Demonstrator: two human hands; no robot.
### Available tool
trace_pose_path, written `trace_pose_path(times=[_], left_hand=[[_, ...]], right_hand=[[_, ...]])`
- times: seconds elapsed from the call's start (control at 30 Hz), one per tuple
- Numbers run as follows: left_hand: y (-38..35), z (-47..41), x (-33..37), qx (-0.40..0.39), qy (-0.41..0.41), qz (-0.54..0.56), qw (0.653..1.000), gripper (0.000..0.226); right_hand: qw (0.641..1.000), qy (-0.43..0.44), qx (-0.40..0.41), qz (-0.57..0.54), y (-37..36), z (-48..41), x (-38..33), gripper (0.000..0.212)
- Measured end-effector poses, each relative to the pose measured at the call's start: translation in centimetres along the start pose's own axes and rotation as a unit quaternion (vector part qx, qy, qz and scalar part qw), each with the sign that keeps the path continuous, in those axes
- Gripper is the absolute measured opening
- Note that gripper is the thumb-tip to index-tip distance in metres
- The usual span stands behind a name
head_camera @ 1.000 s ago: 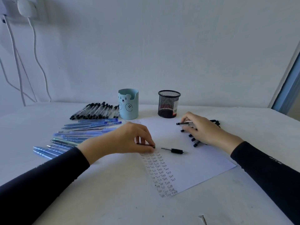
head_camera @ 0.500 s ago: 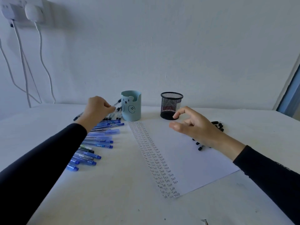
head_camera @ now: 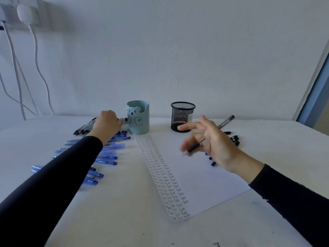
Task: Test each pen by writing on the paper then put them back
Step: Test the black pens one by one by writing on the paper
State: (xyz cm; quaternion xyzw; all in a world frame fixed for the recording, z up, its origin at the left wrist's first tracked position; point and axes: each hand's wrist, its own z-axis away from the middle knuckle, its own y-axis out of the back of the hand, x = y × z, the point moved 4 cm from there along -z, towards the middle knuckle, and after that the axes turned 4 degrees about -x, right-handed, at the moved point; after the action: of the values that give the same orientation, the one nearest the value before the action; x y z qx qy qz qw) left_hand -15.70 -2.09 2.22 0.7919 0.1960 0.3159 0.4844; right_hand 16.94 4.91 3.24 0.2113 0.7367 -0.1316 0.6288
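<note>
A white paper (head_camera: pixel 204 175) lies in front of me, with columns of "Test" written down its left side. My right hand (head_camera: pixel 213 145) hovers over the paper's far right part and holds a black pen (head_camera: pixel 195 146), its tip pointing down-left and its fingers partly spread and blurred. My left hand (head_camera: pixel 106 124) reaches over the row of black pens (head_camera: pixel 83 128) left of the blue bear cup (head_camera: pixel 138 117). Its curled fingers pinch a black pen at the row's right end. Blue pens (head_camera: pixel 106 157) lie fanned out under my left forearm.
A black mesh cup (head_camera: pixel 182 115) stands behind the paper. Loose black caps (head_camera: pixel 234 139) lie along the paper's right edge. White cables (head_camera: pixel 35 68) hang from a wall socket at the far left. The wall is close behind the table.
My left hand carried its pen from the paper to the black pen row and lowered onto it. My right hand rose off the caps and now has a black pen in its fingers.
</note>
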Motion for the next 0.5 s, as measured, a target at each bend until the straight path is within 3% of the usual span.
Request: trace_pose_path(times=[0.1, 0.23, 0.3, 0.37, 0.5], left_hand=[[1.0, 1.4, 0.0, 0.011, -0.039, 0.057, 0.998, 0.031], [0.9, 5.5, 1.2, -0.047, -0.153, 0.123, 0.979, 0.022], [0.2, 8.1, 2.4, -0.119, -0.233, 0.11, 0.959, 0.042], [-0.4, 9.9, 3.2, -0.188, -0.26, 0.101, 0.942, 0.069], [-0.9, 11.3, 4.2, -0.24, -0.271, -0.004, 0.932, 0.097]], right_hand=[[0.997, -0.054, 0.013, 0.056, 0.9, 0.4, 0.2, 0.067], [0.995, -0.068, -0.07, 0.003, -0.5, 0.5, 0.4, 0.034], [0.992, -0.06, -0.091, 0.068, -1.4, 0.8, 0.6, 0.022], [0.985, -0.049, -0.096, 0.131, -2.5, 1.4, 0.9, 0.012], [0.978, -0.053, -0.078, 0.184, -4.0, 3.1, 1.5, 0.034]])
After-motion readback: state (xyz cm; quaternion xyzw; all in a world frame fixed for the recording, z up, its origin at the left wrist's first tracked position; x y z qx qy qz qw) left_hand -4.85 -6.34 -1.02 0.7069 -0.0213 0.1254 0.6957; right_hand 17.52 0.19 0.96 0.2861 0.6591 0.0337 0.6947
